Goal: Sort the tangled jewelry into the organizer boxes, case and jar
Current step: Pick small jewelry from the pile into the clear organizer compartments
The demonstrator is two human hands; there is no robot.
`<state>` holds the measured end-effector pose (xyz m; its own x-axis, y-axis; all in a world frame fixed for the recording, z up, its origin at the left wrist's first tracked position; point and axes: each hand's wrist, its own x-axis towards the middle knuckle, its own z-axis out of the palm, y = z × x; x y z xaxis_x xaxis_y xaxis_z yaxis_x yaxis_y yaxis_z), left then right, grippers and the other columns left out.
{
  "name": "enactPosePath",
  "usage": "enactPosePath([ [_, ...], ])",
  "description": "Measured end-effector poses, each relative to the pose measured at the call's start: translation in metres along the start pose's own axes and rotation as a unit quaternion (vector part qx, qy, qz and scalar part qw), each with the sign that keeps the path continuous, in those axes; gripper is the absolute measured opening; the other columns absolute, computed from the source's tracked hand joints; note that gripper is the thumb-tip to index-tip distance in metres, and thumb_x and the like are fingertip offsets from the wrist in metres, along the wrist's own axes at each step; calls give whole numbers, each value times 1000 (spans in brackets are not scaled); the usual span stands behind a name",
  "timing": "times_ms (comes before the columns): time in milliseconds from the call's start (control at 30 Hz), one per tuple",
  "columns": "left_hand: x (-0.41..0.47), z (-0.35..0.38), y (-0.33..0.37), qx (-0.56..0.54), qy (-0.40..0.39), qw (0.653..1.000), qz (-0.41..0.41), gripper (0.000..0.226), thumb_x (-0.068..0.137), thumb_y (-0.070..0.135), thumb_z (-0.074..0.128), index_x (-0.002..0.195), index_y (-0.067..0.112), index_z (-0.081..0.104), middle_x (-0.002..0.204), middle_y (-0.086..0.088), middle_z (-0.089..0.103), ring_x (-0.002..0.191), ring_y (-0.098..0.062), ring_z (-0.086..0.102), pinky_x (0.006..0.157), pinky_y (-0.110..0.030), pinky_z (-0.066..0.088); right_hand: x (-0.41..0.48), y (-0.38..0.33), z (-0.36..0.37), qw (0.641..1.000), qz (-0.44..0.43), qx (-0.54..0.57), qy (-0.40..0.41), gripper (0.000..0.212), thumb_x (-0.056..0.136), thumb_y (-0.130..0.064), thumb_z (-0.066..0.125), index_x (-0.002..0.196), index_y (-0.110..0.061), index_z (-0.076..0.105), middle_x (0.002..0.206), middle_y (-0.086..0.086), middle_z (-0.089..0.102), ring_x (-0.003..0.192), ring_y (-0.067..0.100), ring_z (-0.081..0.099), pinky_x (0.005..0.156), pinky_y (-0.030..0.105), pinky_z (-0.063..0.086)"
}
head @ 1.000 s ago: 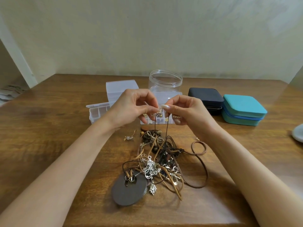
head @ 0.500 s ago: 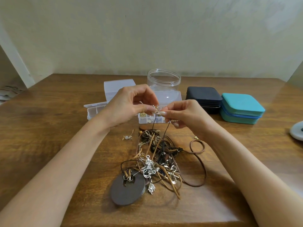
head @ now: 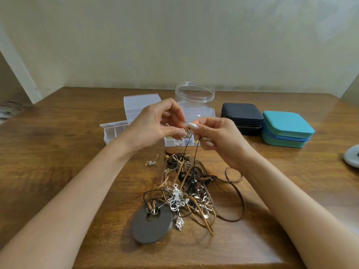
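Observation:
A tangled pile of jewelry (head: pixel 186 193) lies on the wooden table: brown and tan cords, silver pendants and a dark round disc (head: pixel 150 224). Above it, my left hand (head: pixel 155 125) and my right hand (head: pixel 215 136) meet fingertip to fingertip. Both pinch a small metal charm (head: pixel 187 133) on a thin black cord (head: pixel 191 152) that hangs down into the pile. Behind my hands stand two clear organizer boxes (head: pixel 114 131) (head: pixel 202 113) with lids up, and a clear open jar (head: pixel 194 94).
A black case (head: pixel 241 117) and a teal case (head: pixel 285 129) sit shut at the right. One small loose earring (head: pixel 151 162) lies left of the pile. A white round object (head: pixel 352 156) shows at the right edge.
Both hands stay together on the charm and have shifted slightly. The black cord still hangs from it into the pile.

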<state>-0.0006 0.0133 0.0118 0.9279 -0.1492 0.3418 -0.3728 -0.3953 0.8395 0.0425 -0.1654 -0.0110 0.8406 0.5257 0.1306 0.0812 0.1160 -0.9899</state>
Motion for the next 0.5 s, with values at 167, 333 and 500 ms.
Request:
enactPosePath([
  [167, 1, 3, -2, -9, -18, 999, -31, 24, 76, -6, 69, 87, 11, 57, 83, -4, 65, 75, -5, 66, 66, -16, 53, 0, -1, -2, 1000, -6, 8, 4, 19, 75, -20, 65, 81, -2, 65, 64, 7, 56, 41, 6, 36, 40, 15, 29],
  [333, 2, 3, -8, 39, -32, 998, -45, 20, 78, -1, 69, 88, 15, 62, 85, 2, 67, 77, -2, 66, 73, -15, 52, -1, -6, -7, 1000, -6, 18, -6, 18, 77, -18, 62, 82, -1, 63, 65, 6, 56, 43, 8, 36, 42, 16, 27],
  [500, 2, -1, -6, 29, 38, 998, -28, 20, 77, 0, 71, 92, 8, 61, 87, -2, 68, 76, -3, 66, 71, -14, 52, -2, -11, -12, 994, 29, -99, -34, 20, 77, -18, 67, 89, -2, 70, 73, 6, 63, 46, 7, 42, 43, 15, 35],
])
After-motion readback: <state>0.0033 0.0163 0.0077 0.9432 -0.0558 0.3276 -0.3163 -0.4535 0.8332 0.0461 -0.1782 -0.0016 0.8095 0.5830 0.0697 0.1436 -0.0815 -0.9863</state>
